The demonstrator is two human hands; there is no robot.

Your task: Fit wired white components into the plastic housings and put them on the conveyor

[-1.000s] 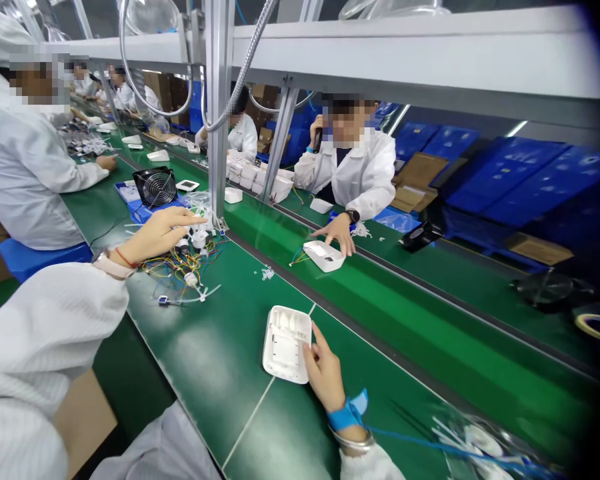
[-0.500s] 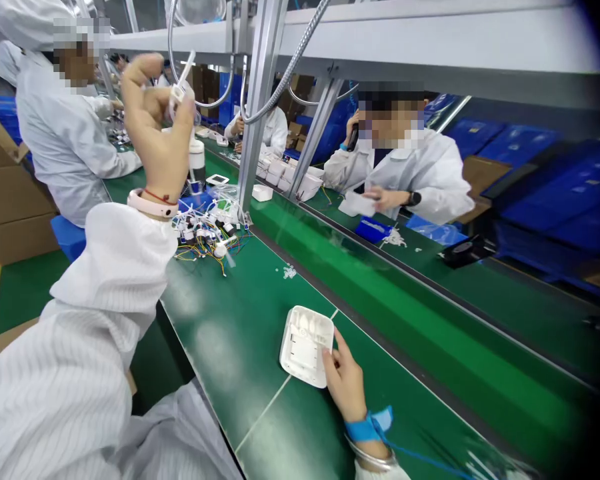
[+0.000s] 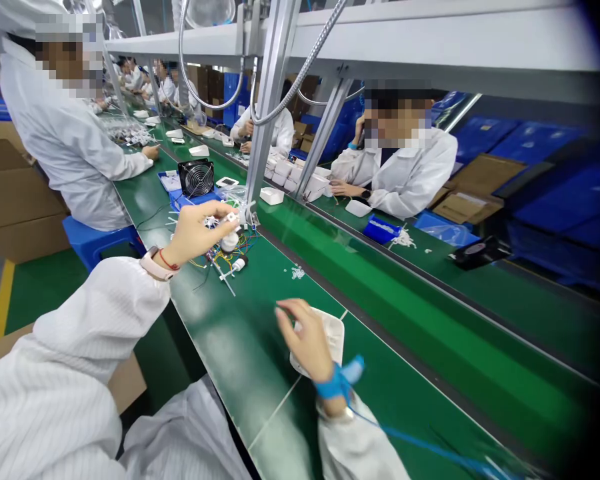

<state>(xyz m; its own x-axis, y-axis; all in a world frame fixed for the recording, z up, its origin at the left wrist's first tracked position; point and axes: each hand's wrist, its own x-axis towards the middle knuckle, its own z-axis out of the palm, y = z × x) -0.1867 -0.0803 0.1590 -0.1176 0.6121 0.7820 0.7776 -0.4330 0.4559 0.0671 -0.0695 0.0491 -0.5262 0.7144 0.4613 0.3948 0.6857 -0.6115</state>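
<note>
My left hand (image 3: pixel 196 230) is above a pile of small wired parts (image 3: pixel 240 241), thumb and fingers pinched on a small white plastic part (image 3: pixel 231 217). The far end of that part is hard to make out against the pile. My right hand (image 3: pixel 307 340) hovers over a shallow white plastic housing (image 3: pixel 336 330), its thumb and fingers apart with nothing between them. The housing lies on the green bench, hollow side up, largely covered by that hand. A blue strap (image 3: pixel 337 381) is round the right wrist.
Small clear rings (image 3: pixel 297 272) lie on the bench (image 3: pixel 220 333). A black fan (image 3: pixel 197 178) stands behind the pile, near a metal post (image 3: pixel 270 100). A green conveyor belt (image 3: pixel 380 300) runs alongside. Co-workers sit across the belt and at left; a shelf beam (image 3: pixel 430 40) hangs overhead.
My left hand has come down from its raised position to the pile, with the white part still pinched. My right hand has let go of the housing's right edge and moved left over it.
</note>
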